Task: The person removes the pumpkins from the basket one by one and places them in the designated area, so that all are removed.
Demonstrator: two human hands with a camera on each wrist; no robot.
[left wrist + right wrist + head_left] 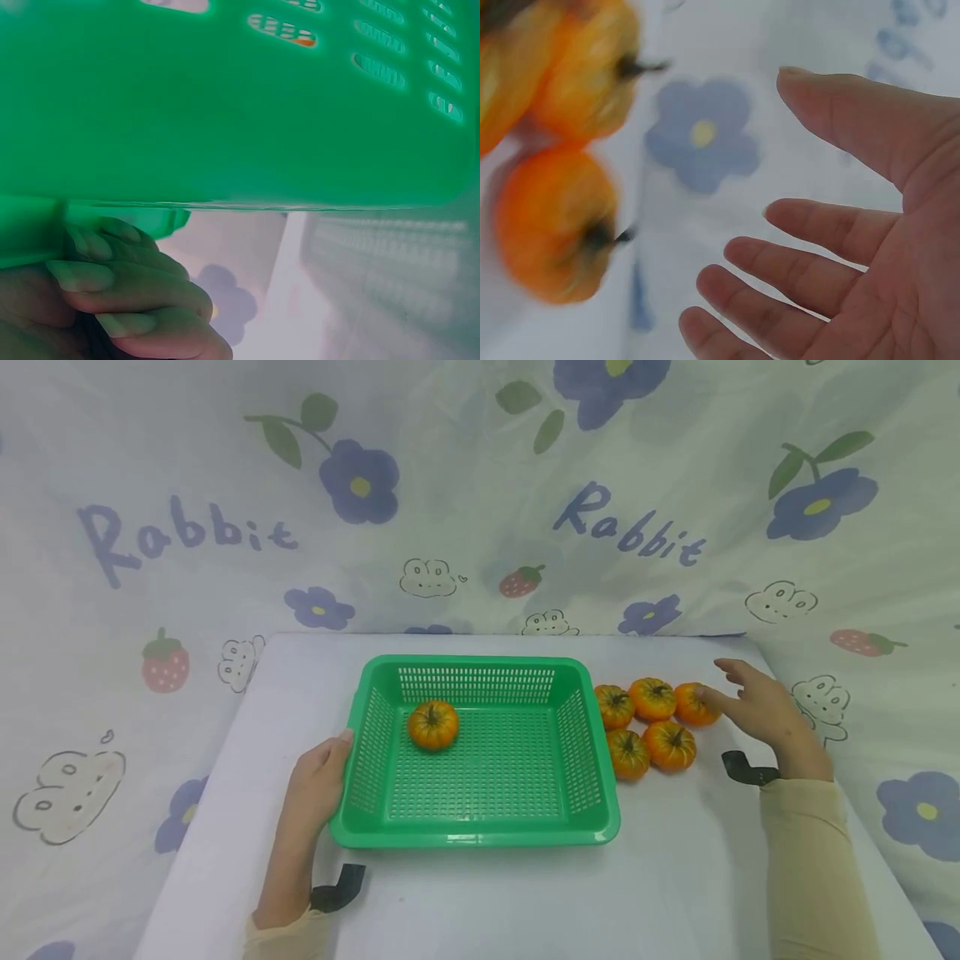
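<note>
A green plastic basket (472,837) with perforated walls stands on the table. My left hand (318,781) grips its left rim; in the left wrist view the fingers (150,281) curl beneath the rim's edge. One small orange pumpkin (433,725) with a short stem sits inside, toward the back left. Several more small pumpkins (670,746) cluster against the basket's right side. Beside the rightmost back pumpkin (699,705) is my right hand (761,706), its thumb overlapping that pumpkin in the head view. In the right wrist view the fingers (795,277) are spread, holding nothing.
A white table (480,902) lies beneath everything. Behind it and at both sides hangs a pale cloth (465,485) printed with flowers, strawberries, rabbits and lettering. Dark bent pieces (341,887) are attached at both wrists.
</note>
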